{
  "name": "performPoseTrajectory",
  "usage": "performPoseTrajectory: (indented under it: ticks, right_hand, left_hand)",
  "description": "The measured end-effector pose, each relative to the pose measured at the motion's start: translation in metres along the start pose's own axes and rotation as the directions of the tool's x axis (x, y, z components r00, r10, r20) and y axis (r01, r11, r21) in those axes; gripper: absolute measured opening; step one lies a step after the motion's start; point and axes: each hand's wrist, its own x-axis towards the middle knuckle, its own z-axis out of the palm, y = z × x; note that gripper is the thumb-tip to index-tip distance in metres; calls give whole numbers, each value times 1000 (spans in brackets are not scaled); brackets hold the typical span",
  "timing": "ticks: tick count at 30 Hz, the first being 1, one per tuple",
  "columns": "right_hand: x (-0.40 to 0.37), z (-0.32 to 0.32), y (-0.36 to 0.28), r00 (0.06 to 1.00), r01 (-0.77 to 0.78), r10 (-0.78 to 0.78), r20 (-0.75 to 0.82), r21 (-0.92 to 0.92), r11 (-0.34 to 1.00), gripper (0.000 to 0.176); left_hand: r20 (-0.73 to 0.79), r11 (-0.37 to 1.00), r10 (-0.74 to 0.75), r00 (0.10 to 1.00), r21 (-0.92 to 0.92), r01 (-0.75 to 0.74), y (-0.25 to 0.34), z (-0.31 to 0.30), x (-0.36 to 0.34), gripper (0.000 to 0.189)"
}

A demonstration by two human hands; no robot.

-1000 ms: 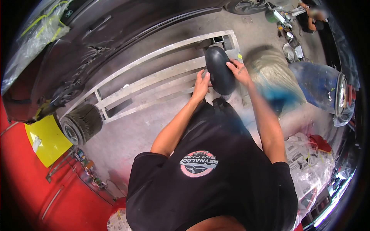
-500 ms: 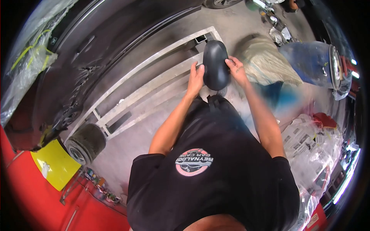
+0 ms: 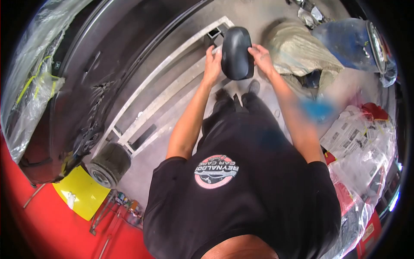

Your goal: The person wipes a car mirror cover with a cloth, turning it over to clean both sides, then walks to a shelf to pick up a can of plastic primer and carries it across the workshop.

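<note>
A smooth black rounded part (image 3: 237, 54), long and oval like a mirror cover, is held up between both hands. My left hand (image 3: 212, 64) grips its left edge with thumb and fingers. On the opposite edge, my right hand (image 3: 261, 58) closes its fingertips round the rim. Below and to the left of the part runs a pale metal frame (image 3: 159, 101) with long curved-looking bars. The underside of the part is hidden.
A dark car panel (image 3: 108, 64) with scraped paint fills the left. A blue barrel (image 3: 349, 43) and a beige sack (image 3: 293, 49) stand right. Lower left are a cylindrical drum (image 3: 110, 164) and a yellow panel (image 3: 82, 192); plastic-wrapped paper (image 3: 349, 134) lies right.
The view has shifted, and my shoes now show below the part. Both hands still hold the black part, which is tilted slightly differently and sits higher in view.
</note>
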Motion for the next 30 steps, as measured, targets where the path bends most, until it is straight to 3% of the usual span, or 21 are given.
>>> performPoseTrajectory:
  ticks: [3,7,11,13,14,19,21,23,27,30]
  right_hand:
    - [1,-3,2,994,-86,81,70,66,994,52]
    - [-11,0,-17,994,-107,102,36,188,976,53]
    - [-9,-3,-11,998,-63,61,31,64,996,51]
    - [-1,-3,5,999,-25,23,40,50,998,50]
    - [-6,-2,-1,998,-42,33,60,160,986,50]
    - [-1,-5,0,996,-78,74,44,89,993,55]
    - [-8,-8,7,997,-69,68,34,24,997,56]
    - [-4,-13,15,999,45,-46,26,35,998,55]
    - [-27,-52,32,993,116,-117,13,76,990,48]
    - [-58,-91,82,995,-98,96,22,307,947,46]
  left_hand:
    - [25,999,-48,999,2,48,17,-3,-17,65]
    - [26,998,-69,997,-14,69,24,-3,-19,64]
    - [2,997,-58,998,-42,58,23,-4,-19,65]
    - [-8,997,-47,999,-56,47,26,-4,-22,64]
    - [-18,998,-45,999,-48,44,27,-3,-23,63]
    - [-106,999,-20,994,-34,17,14,-11,-43,58]
    - [-117,987,-70,991,-154,52,11,-21,-62,53]
    - [-134,974,-81,988,-221,50,0,-31,-78,52]
    - [-60,925,-186,981,-347,155,-11,-52,-139,51]
    - [1,919,-333,943,-224,325,-67,-70,-187,54]
